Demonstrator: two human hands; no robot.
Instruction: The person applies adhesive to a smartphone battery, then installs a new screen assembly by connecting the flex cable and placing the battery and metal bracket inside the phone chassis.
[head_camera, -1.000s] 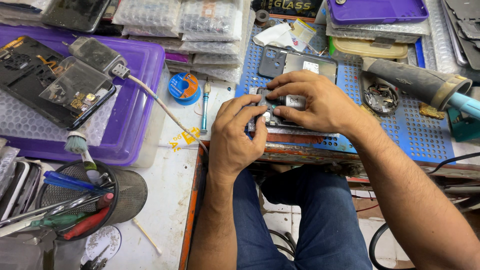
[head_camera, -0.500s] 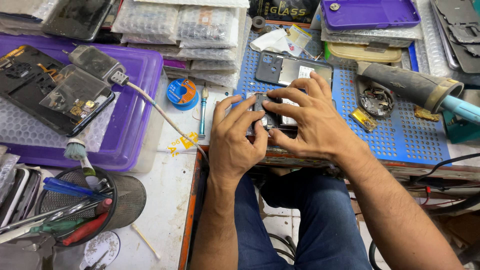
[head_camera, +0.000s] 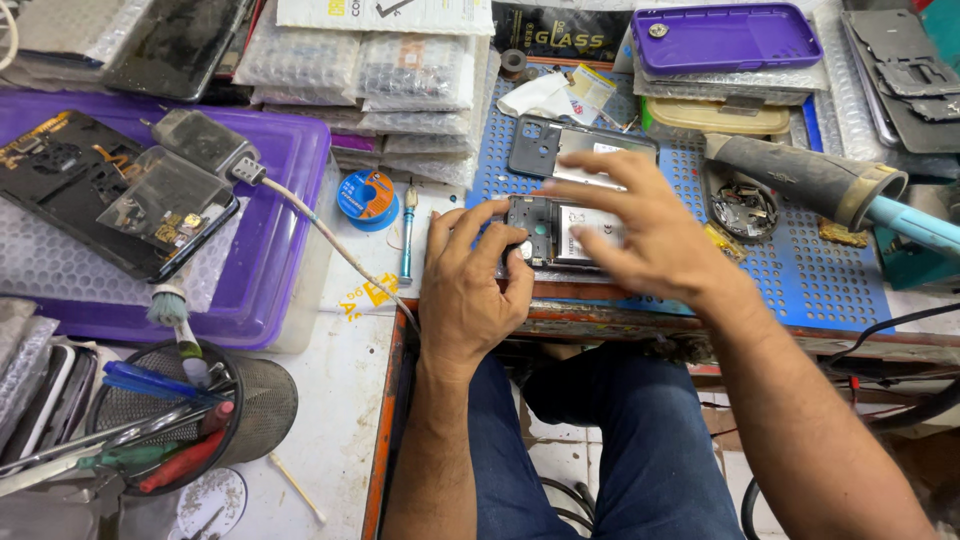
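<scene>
An opened phone (head_camera: 560, 232) with its back removed lies on the blue perforated mat (head_camera: 800, 270) at the table's front edge. My left hand (head_camera: 470, 285) grips the phone's left end, thumb and fingers curled on its camera corner. My right hand (head_camera: 645, 235) hovers over the phone's right part with fingers spread, fingertips touching or just above it. A dark back cover (head_camera: 570, 145) lies just behind the phone on the mat.
A purple tray (head_camera: 280, 270) at left holds a dismantled phone and a charger with cable. A solder spool (head_camera: 367, 195), a small screwdriver (head_camera: 407, 235), a mesh tool cup (head_camera: 190, 415), a hot-air handle (head_camera: 810, 180), a parts dish (head_camera: 743, 208) and bubble-wrap packets surround the mat.
My right hand has lifted off the phone and spread its fingers, uncovering the phone's inside. The left hand keeps its hold on the left end.
</scene>
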